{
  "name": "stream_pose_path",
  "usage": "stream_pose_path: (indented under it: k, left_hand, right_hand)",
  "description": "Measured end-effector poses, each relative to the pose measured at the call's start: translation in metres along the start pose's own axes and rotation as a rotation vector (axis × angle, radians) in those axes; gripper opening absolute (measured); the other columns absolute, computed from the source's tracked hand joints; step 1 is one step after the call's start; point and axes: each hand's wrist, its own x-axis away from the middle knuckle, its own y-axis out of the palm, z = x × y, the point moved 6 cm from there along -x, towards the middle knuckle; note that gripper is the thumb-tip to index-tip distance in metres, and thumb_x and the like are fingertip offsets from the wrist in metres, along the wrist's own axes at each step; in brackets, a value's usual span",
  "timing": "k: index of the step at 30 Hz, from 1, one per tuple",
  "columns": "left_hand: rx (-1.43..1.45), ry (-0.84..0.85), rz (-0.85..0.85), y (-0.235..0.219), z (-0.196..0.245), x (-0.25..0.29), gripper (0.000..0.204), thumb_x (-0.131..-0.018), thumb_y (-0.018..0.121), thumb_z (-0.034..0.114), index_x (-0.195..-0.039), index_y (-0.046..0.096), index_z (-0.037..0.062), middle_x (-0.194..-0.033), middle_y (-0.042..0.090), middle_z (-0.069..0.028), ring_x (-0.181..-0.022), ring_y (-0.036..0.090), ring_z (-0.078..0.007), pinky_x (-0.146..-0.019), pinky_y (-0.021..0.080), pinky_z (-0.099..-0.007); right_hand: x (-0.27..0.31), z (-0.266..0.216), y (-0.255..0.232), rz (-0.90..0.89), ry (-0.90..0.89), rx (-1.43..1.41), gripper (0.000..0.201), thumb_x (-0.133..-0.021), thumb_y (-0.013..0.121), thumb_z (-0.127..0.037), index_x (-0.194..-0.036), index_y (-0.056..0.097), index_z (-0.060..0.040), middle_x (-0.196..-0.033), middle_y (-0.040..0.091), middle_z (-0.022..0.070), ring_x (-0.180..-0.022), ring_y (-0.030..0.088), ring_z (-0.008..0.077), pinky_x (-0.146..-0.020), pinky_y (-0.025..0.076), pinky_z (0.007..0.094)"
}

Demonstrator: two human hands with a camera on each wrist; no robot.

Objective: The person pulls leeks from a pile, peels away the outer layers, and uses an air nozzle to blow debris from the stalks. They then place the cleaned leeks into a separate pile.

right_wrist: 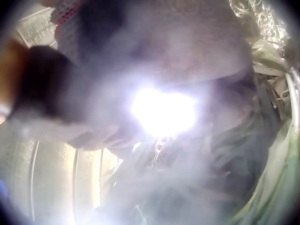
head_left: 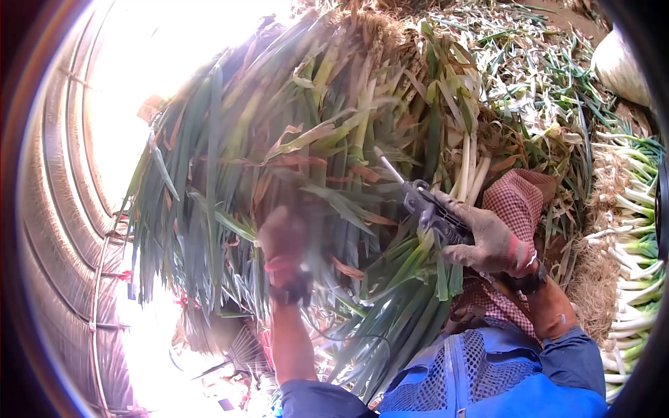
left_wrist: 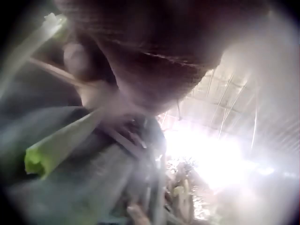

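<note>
Right hand (head_left: pixel 482 239) grips nozzle gun (head_left: pixel 424 202) | left hand (head_left: pixel 282 237) (blurred, can't tell grip) amid leeks (head_left: pixel 306 143)

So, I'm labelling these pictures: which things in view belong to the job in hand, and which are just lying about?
Job, it seems:
right hand, holding a black tool with a thin tip
left hand, blurred, at the leafy heap
row of white-stemmed stalks, probably

Just lying about, apparently:
leaf scraps, upper right
pale rounded object, right edge; what it is, unclear
</note>
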Motion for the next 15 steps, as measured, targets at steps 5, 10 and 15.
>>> stream_pose_path:
  k: [5,10,15]
  left_hand:
    - [0.315,0.026,-0.035,-0.011,0.021,0.022,0.013,-0.101,0.077,0.013,-0.104,0.079,0.0011,-0.079,0.074,-0.0095,-0.068,0.066,-0.0148,-0.067,0.055,-0.0341]
    - [0.431,0.060,-0.257,-0.044,0.043,0.045,0.011,-0.099,0.080,0.009,-0.101,0.079,-0.0021,-0.080,0.073,-0.0036,-0.072,0.064,-0.0076,-0.067,0.054,-0.0297]
    - [0.495,0.073,-0.560,-0.061,0.085,0.115,0.011,-0.099,0.080,0.012,-0.105,0.083,0.0040,-0.091,0.080,-0.0152,-0.082,0.079,-0.0231,-0.077,0.061,-0.0362]
  right_hand:
    - [0.000,-0.001,-0.008,-0.004,0.072,-0.014,0.101,-0.086,0.085,-0.032,-0.166,0.040,0.0078,-0.142,0.068,0.0240,-0.130,0.070,0.0282,-0.117,0.047,0.0340]
    - [-0.001,-0.004,-0.017,0.023,0.052,-0.057,0.100,-0.087,0.084,-0.033,-0.166,0.038,0.0098,-0.147,0.066,0.0240,-0.136,0.066,0.0267,-0.119,0.046,0.0339]
    - [-0.013,-0.006,-0.020,0.055,-0.115,-0.035,0.099,-0.089,0.083,-0.031,-0.167,0.037,0.0102,-0.150,0.066,0.0217,-0.137,0.065,0.0254,-0.118,0.046,0.0345]
